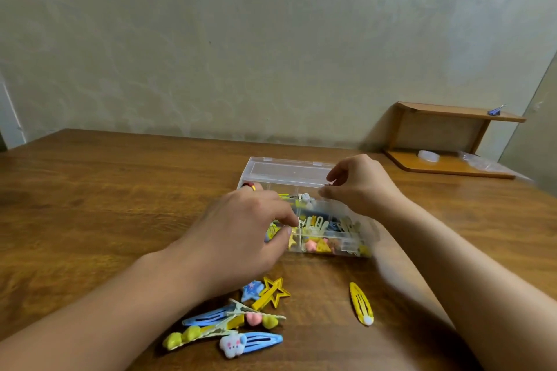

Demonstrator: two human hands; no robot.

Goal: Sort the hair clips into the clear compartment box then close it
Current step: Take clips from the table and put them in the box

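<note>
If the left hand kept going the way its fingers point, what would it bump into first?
Probably the clips already in the clear compartment box: the left hand reaches over its near left corner, fingers aimed inward. Depth is hard to judge.
</note>
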